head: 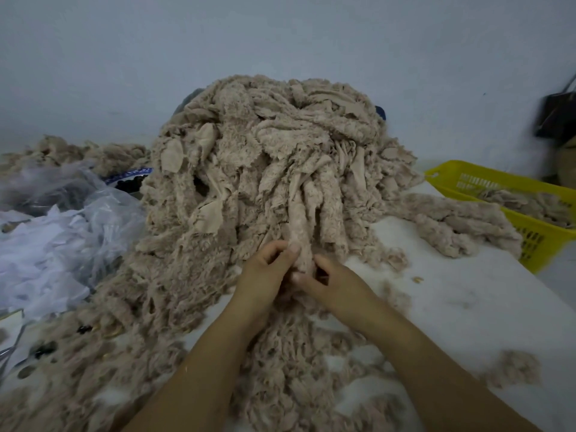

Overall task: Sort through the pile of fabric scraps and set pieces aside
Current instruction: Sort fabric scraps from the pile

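A tall pile of beige fleecy fabric scraps (265, 157) fills the middle of the white table (467, 291) and spills toward me. At its front foot, both hands meet on one long fuzzy strip (300, 232) that hangs down from the pile. My left hand (265, 269) pinches the strip's lower end with thumb and fingers. My right hand (333, 280) grips the same strip just beside and below it. More loose scraps (296, 369) lie between my forearms.
A yellow plastic basket (530, 226) holding a few scraps stands at the right table edge. A rope of scraps (452, 222) trails toward it. Crumpled clear plastic bags and white material (56, 219) lie at left. A dark bag (558, 116) hangs at the right wall.
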Available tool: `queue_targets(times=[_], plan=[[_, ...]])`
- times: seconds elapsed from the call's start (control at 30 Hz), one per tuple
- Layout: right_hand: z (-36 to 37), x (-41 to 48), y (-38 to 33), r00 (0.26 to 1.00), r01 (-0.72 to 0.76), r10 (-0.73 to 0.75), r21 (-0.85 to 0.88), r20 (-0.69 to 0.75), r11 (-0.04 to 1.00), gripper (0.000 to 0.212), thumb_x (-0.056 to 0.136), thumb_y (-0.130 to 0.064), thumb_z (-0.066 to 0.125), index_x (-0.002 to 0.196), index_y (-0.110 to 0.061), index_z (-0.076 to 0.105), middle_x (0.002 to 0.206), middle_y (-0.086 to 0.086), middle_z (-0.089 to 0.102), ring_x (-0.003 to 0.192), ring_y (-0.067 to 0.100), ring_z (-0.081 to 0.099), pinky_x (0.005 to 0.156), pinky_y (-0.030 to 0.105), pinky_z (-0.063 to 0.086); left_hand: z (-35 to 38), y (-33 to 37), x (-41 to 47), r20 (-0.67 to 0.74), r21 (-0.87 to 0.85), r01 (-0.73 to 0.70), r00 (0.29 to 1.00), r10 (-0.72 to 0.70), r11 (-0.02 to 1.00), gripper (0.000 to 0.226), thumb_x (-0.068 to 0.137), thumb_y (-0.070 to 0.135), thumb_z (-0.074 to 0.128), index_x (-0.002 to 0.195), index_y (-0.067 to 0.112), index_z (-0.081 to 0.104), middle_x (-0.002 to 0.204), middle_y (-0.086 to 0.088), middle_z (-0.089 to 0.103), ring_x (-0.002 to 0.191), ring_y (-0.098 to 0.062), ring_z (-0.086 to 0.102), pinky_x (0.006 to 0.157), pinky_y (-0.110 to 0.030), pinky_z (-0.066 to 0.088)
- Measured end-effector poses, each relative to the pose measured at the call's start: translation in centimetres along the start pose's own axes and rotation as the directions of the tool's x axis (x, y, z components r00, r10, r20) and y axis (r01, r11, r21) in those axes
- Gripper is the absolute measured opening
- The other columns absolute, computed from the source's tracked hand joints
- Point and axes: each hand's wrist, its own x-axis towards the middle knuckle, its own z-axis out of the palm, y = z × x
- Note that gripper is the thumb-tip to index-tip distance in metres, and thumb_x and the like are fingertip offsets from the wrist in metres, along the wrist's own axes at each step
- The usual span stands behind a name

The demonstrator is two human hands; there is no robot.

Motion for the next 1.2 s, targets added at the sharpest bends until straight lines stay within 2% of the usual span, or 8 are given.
queue_targets(times=[0.17, 0.3, 0.4, 0.53, 0.7, 0.87, 1.07, 1.2], plan=[[-0.5, 0.0, 0.0, 0.999, -0.054, 0.054, -0.033, 0.003, 0.998, 0.029, 0.097, -0.041, 0.056, 0.121, -0.026, 0.055, 0.109, -0.005, 0.066, 0.081, 0.002, 0.063, 0.067, 0.025, 0.052, 0.1, 0.7, -0.1, 0.000, -0.254, 0.022, 1.000, -0.023, 0.967, 0.019, 0.097, 0.025, 0.062, 0.084, 0.022, 0.075, 0.094, -0.015, 0.067, 0.085, -0.027, 0.060, 0.082, -0.042, 0.051], [-1.2, 0.3, 0.4, 0.978, -0.165, 0.186, 0.199, -0.090, 0.966, 0.053, 0.095, -0.042, 0.054, 0.145, -0.028, 0.041, 0.119, -0.011, 0.058, 0.093, 0.013, 0.066, 0.076, 0.024, 0.049, -0.3, 1.2, -0.3, -0.033, -0.365, 0.074, 0.995, -0.093, 0.928, 0.025, 0.097, 0.025, 0.060, 0.075, 0.026, 0.072, 0.083, -0.006, 0.071, 0.074, -0.020, 0.066, 0.071, -0.034, 0.054], [-1.6, 0.6, 0.5, 0.973, -0.073, 0.180, 0.549, -0.143, 0.833, 0.016, 0.099, -0.026, 0.052, 0.093, -0.014, 0.061, 0.075, 0.000, 0.061, 0.065, 0.017, 0.059, 0.063, 0.026, 0.052, -0.5, 1.3, -0.1, -0.068, -0.445, 0.084, 0.990, -0.127, 0.892, 0.013, 0.099, 0.024, 0.056, 0.091, 0.018, 0.065, 0.054, 0.001, 0.052, 0.041, -0.007, 0.044, 0.041, -0.019, 0.039], [-3.1, 0.9, 0.4, 0.952, 0.026, 0.219, 0.771, -0.212, 0.636, 0.043, 0.103, -0.019, 0.043, 0.061, -0.024, 0.041, 0.055, -0.003, 0.037, 0.049, 0.012, 0.035, 0.046, 0.022, 0.038, -1.8, 1.5, 0.3, -0.092, -0.622, 0.083, 0.980, -0.179, 0.779, 0.013, 0.102, 0.021, 0.052, 0.094, 0.018, 0.062, 0.082, -0.005, 0.072, 0.071, -0.018, 0.069, 0.062, -0.031, 0.058], [-2.5, 0.6, 0.5, 0.945, -0.098, 0.267, 0.613, -0.190, 0.784, 0.061, 0.102, -0.038, 0.045, 0.044, -0.022, 0.052, 0.054, -0.001, 0.053, 0.051, 0.014, 0.051, 0.061, 0.029, 0.045, -1.8, 1.3, 0.2, 0.053, -0.664, 0.163, 0.984, -0.172, 0.730, 0.028, 0.105, 0.026, 0.042, 0.115, 0.014, 0.065, 0.114, -0.010, 0.074, 0.103, -0.023, 0.072, 0.080, -0.040, 0.058], [-1.0, 0.3, 0.4, 0.984, -0.085, 0.130, 0.317, -0.124, 0.945, 0.042, 0.096, -0.059, 0.045, 0.083, -0.030, 0.072, 0.088, -0.011, 0.074, 0.086, 0.009, 0.071, 0.079, 0.029, 0.055, -1.2, 1.4, 0.0, 0.101, -0.655, 0.217, 0.975, -0.200, 0.724, 0.032, 0.101, 0.023, 0.053, 0.128, 0.009, 0.060, 0.116, -0.017, 0.072, 0.099, -0.027, 0.073, 0.072, -0.037, 0.061], [0.0, -0.3, -0.2, 0.993, -0.109, 0.095, 0.266, 0.064, 0.958, 0.051, 0.076, -0.081, 0.043, 0.100, -0.045, 0.070, 0.106, -0.019, 0.071, 0.099, -0.002, 0.066, 0.090, 0.024, 0.052, -0.9, 1.6, -0.3, 0.150, -0.527, 0.237, 0.971, -0.185, 0.816, 0.050, 0.088, 0.043, 0.064, 0.121, 0.007, 0.070, 0.121, -0.019, 0.070, 0.113, -0.030, 0.068, 0.099, -0.044, 0.051], [-0.2, -0.1, -0.2, 0.990, -0.138, 0.134, 0.393, 0.039, 0.909, 0.071, 0.060, -0.092, 0.049, 0.110, -0.046, 0.068, 0.117, -0.021, 0.068, 0.114, 0.003, 0.061, 0.103, 0.031, 0.046, 0.2, 1.3, -1.0, 0.244, -0.392, 0.221, 0.961, -0.131, 0.893, 0.045, 0.080, 0.029, 0.073, 0.118, 0.006, 0.070, 0.113, -0.017, 0.073, 0.100, -0.025, 0.073, 0.078, -0.032, 0.060]])
